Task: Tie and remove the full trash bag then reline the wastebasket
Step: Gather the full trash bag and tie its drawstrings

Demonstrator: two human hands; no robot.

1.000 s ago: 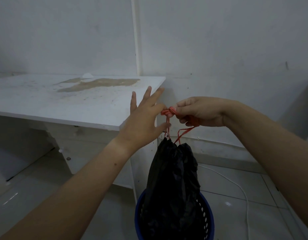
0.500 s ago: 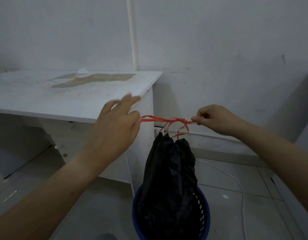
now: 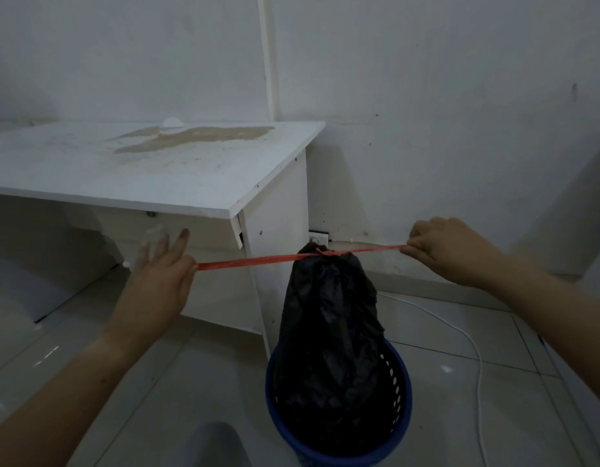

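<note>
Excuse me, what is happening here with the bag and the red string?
A person is tying a black trash bag closed. The left hand pinches one end of the red drawstring and the right hand grips the other. The string is stretched tight between the two hands, with a knot at the bag's neck. The bag sits in the blue wastebasket on the floor beside a white desk, not yet lifted out.

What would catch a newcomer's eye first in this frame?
The red drawstring, pulled taut across mid-frame between the left hand and right hand. Below its knot, the black bag stands cinched in the blue basket on the floor, beside a stained white desk.
</note>
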